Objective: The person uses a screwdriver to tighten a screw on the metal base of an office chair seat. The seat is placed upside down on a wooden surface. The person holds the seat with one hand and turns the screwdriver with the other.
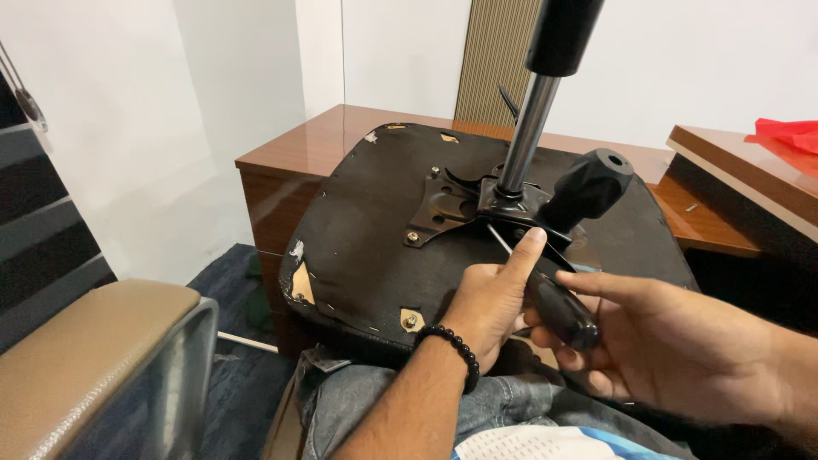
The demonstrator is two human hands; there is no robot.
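1. No packages, labels or signs in view. Nearest flat coloured item: a red sheet-like thing (788, 134) at far right on a wooden shelf edge (733, 166), crumpled, kind unclear.
2. Upturned office chair seat (366, 247), black underside facing up, rests on the person's lap with its far edge against the brown wooden worktop (298, 145). Fabric torn at several spots, pale wood showing through at the near-left corner and the far edge.
3. Black metal mechanism plate (447, 209) bolted at the seat's centre; chrome gas-lift column (526, 132) rises from it, tilted slightly right, black sleeve at top running out of frame.
4. Black knob (588, 187) on a lever sticks out right of the column base, hollow end up.
5. Screwdriver (554, 302): black handle, thin metal shaft running up-left toward the plate just below the column base. Tip contact point hidden by the thumb; cannot tell which screw.
6. Left hand (494, 302): comes from below centre, black bead bracelet (452, 349) on wrist, fingers curled closed around the upper handle and shaft, thumb straight up along the shaft.
7. Right hand (673, 341): comes from lower right, palm left, fingers closed loosely round the handle's butt, index finger extended over the handle.
8. Both hands touching one another on the handle, just in front of the knob.
9. Tan padded chair back (85, 358) with metal frame at lower left; blue carpet (230, 281) below; denim on lap.
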